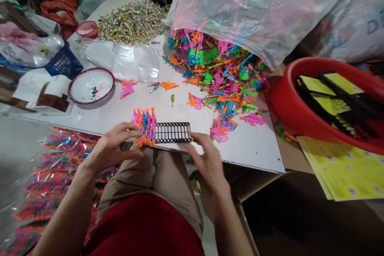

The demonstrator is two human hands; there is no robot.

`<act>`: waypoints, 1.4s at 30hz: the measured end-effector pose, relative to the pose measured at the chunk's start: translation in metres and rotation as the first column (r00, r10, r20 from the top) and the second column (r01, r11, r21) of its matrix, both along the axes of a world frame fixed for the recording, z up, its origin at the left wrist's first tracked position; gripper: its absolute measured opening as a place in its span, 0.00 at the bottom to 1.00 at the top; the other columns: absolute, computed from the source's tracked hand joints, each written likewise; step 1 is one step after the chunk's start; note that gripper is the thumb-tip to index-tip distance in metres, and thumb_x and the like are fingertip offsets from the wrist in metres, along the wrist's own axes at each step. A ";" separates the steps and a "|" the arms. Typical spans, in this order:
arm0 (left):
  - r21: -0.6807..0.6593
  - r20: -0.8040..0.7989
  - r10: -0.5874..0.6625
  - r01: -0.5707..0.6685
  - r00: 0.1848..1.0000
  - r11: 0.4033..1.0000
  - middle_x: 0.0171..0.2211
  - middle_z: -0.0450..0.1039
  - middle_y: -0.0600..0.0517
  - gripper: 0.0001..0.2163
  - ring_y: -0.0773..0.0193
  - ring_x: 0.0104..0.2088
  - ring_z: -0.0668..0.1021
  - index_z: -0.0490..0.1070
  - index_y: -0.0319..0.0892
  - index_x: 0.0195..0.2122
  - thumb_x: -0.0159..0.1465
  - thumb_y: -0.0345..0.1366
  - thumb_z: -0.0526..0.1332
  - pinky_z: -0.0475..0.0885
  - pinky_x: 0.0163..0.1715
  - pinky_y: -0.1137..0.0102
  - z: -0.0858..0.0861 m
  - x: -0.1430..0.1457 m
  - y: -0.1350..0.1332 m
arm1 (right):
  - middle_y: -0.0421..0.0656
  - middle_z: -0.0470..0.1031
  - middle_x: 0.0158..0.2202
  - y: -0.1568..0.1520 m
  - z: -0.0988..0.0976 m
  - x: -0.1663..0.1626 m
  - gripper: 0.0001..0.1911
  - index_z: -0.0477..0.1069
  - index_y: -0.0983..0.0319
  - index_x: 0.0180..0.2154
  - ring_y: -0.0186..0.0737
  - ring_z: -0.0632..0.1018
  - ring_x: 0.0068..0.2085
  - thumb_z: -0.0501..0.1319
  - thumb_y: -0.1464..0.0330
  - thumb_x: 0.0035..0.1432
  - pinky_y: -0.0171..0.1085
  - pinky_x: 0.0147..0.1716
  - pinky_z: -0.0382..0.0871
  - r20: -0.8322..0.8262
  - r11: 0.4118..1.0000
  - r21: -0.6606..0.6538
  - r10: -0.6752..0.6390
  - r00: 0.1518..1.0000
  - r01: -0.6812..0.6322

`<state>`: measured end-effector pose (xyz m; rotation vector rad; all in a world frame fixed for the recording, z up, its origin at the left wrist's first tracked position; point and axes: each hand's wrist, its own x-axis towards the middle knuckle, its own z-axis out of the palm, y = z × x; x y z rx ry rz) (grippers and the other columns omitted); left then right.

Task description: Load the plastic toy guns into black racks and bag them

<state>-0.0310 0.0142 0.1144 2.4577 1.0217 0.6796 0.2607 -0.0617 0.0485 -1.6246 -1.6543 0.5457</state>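
A black plastic rack (173,133) with a row of slots lies at the table's front edge. Its left part is filled with a row of small pink, blue and orange plastic toy guns (145,125), standing side by side. My left hand (118,142) is at the rack's left end, thumb and fingers apart, fingertips at the outermost toys. At the right end, my right hand (208,158) has its fingertips by the rack's corner, with the thumb spread away. Neither hand is visibly closed around anything. Loose toy guns (220,128) lie right of the rack.
A clear plastic bag (255,12) spills a heap of toy guns (219,68) over the table. Behind are a pile of small tubes (132,22) and a white enamel bowl (81,88). A red basin (282,88) and yellow printed sheets (345,172) sit right. Packed bags (54,184) lie lower left.
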 end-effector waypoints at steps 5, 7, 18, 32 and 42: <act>0.185 0.108 0.281 -0.297 0.954 0.937 0.42 0.75 0.48 0.12 0.57 0.44 0.77 0.74 0.47 0.44 0.63 0.46 0.62 0.73 0.47 0.61 0.006 0.028 0.041 | 0.52 0.77 0.39 -0.008 -0.015 0.044 0.18 0.71 0.64 0.43 0.48 0.78 0.40 0.59 0.57 0.61 0.40 0.37 0.68 0.486 0.738 -0.418 -0.311 0.816 0.530; 0.240 -0.020 0.237 -0.226 0.971 0.944 0.45 0.75 0.46 0.15 0.54 0.46 0.77 0.73 0.45 0.46 0.64 0.47 0.59 0.72 0.48 0.59 0.000 0.050 0.060 | 0.52 0.77 0.39 -0.001 -0.017 0.043 0.16 0.71 0.65 0.43 0.47 0.78 0.40 0.59 0.58 0.62 0.39 0.36 0.66 0.542 0.687 -0.455 -0.291 0.789 0.566; 0.260 -0.453 0.114 0.009 0.884 0.966 0.30 0.76 0.48 0.17 0.56 0.31 0.77 0.74 0.44 0.33 0.68 0.45 0.49 0.65 0.29 0.65 -0.024 0.085 0.074 | 0.35 0.67 0.21 0.020 -0.013 0.049 0.15 0.71 0.62 0.31 0.32 0.66 0.24 0.67 0.58 0.48 0.32 0.25 0.59 -0.388 0.891 -0.269 -0.447 0.806 0.365; 0.175 -0.382 0.244 -0.190 0.891 0.966 0.39 0.80 0.48 0.18 0.57 0.38 0.81 0.74 0.42 0.47 0.70 0.43 0.47 0.70 0.39 0.66 -0.022 0.079 0.070 | 0.32 0.61 0.20 0.067 -0.021 -0.037 0.12 0.72 0.63 0.32 0.29 0.62 0.23 0.66 0.61 0.48 0.29 0.23 0.55 -0.658 0.971 -0.234 -0.118 0.744 -0.053; 0.067 -0.318 0.193 -0.181 0.928 0.981 0.36 0.80 0.50 0.18 0.62 0.35 0.81 0.69 0.42 0.54 0.69 0.40 0.48 0.72 0.38 0.69 -0.017 0.083 0.073 | 0.41 0.76 0.35 0.093 -0.051 -0.060 0.08 0.74 0.63 0.38 0.33 0.76 0.37 0.60 0.74 0.56 0.31 0.39 0.66 -0.460 0.972 -0.198 0.018 0.888 -0.122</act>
